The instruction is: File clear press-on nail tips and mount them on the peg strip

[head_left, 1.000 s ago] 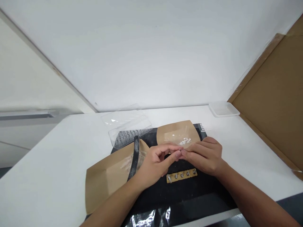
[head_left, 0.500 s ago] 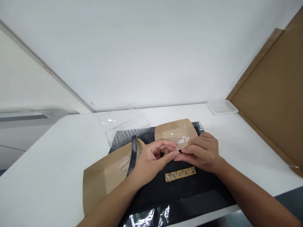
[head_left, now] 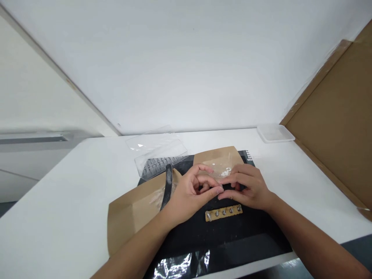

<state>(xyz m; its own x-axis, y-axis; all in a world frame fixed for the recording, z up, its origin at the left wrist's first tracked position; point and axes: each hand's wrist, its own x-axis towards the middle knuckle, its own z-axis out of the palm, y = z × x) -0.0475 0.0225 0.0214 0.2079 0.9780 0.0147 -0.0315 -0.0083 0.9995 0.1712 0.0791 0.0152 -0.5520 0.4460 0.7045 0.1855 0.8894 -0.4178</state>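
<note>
My left hand (head_left: 200, 188) pinches something tiny, perhaps clear, between thumb and forefinger; I cannot make out what it is. Meeting it from the other side, my right hand (head_left: 248, 185) has thumb and forefinger curled close round the same spot. Just below both hands, a tan strip (head_left: 213, 217) lies on the black mat (head_left: 232, 236), with several small metal pieces standing in a row on it. Behind my fingers, small white discs (head_left: 226, 171) rest in a brown paper tray (head_left: 215, 155).
A larger brown paper tray (head_left: 120, 217) at left holds clear bits, and a black strip (head_left: 167, 186) leans across its edge. Clear plastic cases (head_left: 159, 155) lie behind it. A translucent tub (head_left: 275, 133) stands at the back right beside a cardboard panel (head_left: 334, 124).
The view has shifted slightly. My right thumb and forefinger have spread a little apart from their tight pinch, while my left hand keeps its pinch.
</note>
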